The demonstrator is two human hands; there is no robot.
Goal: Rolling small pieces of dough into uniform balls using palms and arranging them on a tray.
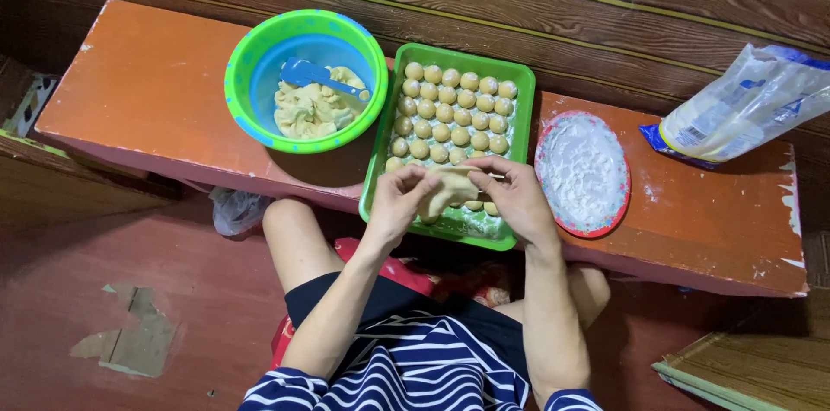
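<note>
A flattened piece of pale dough (451, 187) is pinched between my left hand (398, 200) and my right hand (517, 197), just above the near end of a green tray (521, 100). Several small round dough balls (450, 113) lie in rows in that tray. To the left stands a green and blue bowl (251, 65) holding yellow filling paste (313, 110) and a blue spoon (313, 76). Right of the tray is a red-rimmed plate (624, 195) covered with white flour (581, 167).
Everything rests on a low orange bench (147, 82) against a wooden plank wall. A plastic flour bag (745, 104) lies at the bench's right end. My knees and striped shirt are below the bench, over a red floor with a patched spot (130, 342).
</note>
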